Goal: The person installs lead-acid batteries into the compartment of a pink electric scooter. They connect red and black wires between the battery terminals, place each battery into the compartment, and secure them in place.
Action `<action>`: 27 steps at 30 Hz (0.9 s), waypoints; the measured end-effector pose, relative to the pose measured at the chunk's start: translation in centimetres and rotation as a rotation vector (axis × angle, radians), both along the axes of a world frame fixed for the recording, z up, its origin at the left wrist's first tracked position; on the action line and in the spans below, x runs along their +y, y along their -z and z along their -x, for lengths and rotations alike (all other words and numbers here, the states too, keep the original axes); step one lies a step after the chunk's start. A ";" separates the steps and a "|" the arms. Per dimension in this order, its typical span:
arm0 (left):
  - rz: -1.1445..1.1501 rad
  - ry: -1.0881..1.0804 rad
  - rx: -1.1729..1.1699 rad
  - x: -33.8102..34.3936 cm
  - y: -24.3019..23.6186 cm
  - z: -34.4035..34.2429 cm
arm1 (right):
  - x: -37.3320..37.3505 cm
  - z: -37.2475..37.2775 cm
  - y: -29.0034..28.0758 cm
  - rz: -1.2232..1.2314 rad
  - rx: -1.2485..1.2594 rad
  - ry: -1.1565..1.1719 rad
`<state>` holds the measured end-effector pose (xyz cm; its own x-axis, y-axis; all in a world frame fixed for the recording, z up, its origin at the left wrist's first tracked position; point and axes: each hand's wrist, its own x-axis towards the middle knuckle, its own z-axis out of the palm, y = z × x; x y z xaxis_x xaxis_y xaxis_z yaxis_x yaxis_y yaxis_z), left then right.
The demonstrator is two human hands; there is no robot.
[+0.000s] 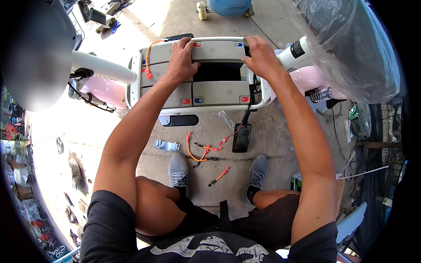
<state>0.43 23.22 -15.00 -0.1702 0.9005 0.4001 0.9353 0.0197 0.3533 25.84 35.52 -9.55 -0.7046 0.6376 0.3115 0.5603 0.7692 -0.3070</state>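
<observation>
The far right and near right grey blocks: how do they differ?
The far block has the left hand at its left end and the right hand at its right; the near block has no hand on it. The far block's red mark is left and blue mark right, by its far edge; the near block's are reversed, by its near edge. Both are grey oblongs.

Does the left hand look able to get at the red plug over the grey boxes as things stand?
Probably yes. The left hand is close by, to the right of the red plug, and nothing visible covers the plug, though the hand might first need to leave the grey boxes.
</observation>
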 end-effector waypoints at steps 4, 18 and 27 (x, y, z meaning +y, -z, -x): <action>-0.009 0.027 -0.054 -0.7 -0.2 -0.1 | -0.2 -0.2 -0.2 -0.009 0.010 -0.015; 0.019 0.058 -0.026 -5.1 -2.2 1.0 | -2.7 -1.4 -3.3 0.062 -0.034 -0.071; 0.005 0.038 -0.042 -7.4 -4.0 2.2 | -3.0 -3.3 -4.5 0.200 -0.081 -0.122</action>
<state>-1.76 15.82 -11.02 -0.1520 0.9087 0.3888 0.9197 -0.0140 0.3923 29.17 32.52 -5.06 -0.7977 0.5896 0.1268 0.4960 0.7610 -0.4182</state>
